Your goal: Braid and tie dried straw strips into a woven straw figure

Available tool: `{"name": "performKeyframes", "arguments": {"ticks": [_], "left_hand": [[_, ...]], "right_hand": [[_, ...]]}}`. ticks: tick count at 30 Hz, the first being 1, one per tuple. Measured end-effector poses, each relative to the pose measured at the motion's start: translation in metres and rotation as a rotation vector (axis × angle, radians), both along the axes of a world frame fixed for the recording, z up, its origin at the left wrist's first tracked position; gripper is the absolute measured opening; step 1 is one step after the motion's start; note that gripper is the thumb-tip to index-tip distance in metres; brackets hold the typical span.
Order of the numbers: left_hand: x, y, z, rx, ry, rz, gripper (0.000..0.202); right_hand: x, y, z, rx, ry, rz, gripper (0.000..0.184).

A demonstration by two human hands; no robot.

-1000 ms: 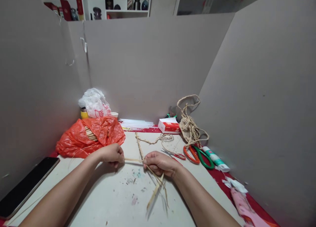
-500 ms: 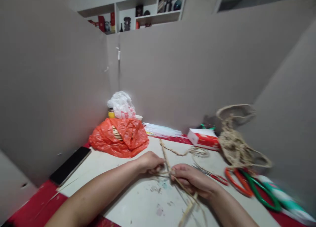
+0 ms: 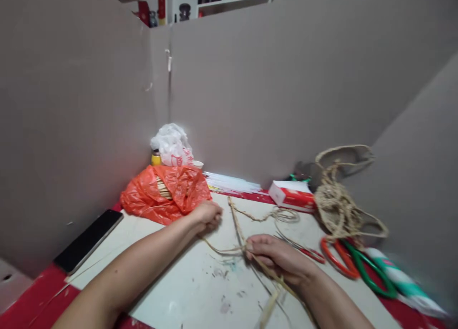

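Note:
My right hand (image 3: 277, 256) is closed on a bunch of pale straw strips (image 3: 266, 272) where they cross on the white board (image 3: 186, 291). My left hand (image 3: 207, 213) is closed on one thin strand (image 3: 220, 248) that runs slack from it to the crossing. A twisted straw rope (image 3: 236, 219) leads away from the crossing toward the back. Loose strip ends trail past my right wrist toward the near edge.
An orange plastic bag (image 3: 164, 193) of sticks sits behind my left hand, with a white bag (image 3: 171, 145) behind it. A black phone (image 3: 89, 240) lies at the left. A red-and-white box (image 3: 291, 195), a tangle of rope (image 3: 336, 202), orange and green scissors (image 3: 352, 262) and small snips (image 3: 304, 250) lie right.
My left hand has drawn back and left, away from my right hand, pulling out a strand. The camera has swung left and down.

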State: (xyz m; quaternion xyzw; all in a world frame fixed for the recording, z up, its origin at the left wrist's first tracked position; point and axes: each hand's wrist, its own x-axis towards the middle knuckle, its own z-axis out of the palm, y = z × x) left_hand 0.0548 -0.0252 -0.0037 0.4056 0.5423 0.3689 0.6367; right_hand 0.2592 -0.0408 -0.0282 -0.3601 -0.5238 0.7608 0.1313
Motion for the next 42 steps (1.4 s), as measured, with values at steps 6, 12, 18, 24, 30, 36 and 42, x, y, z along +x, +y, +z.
{"name": "performKeyframes", "arguments": {"ticks": [6,12,18,24,30,36,42], "left_hand": [[-0.001,0.007,-0.005,0.173,-0.024,0.233,0.007],[0.027,-0.028,-0.007,0.004,0.008,-0.295,0.026],[0.026,-0.037,0.0,-0.004,-0.058,-0.412,0.023],[0.027,-0.035,-0.002,-0.02,-0.053,-0.356,0.014],[0.032,-0.038,-0.01,0.042,0.038,-0.237,0.008],[0.033,-0.041,-0.006,0.077,0.109,-0.171,0.008],[0.036,-0.05,0.0,0.051,0.133,-0.089,0.01]], "right_hand": [[0.001,0.0,0.004,-0.04,0.061,-0.026,0.022],[0.002,-0.001,0.006,-0.026,0.095,-0.031,0.022],[0.002,-0.003,0.01,0.043,0.043,-0.022,0.024],[-0.001,-0.006,0.017,0.342,-0.143,-0.002,0.027],[0.001,-0.011,0.032,0.679,-0.47,0.041,0.025],[-0.002,-0.021,0.051,0.744,-0.641,0.054,0.023],[-0.02,-0.032,0.045,0.575,-0.561,0.174,0.023]]}}
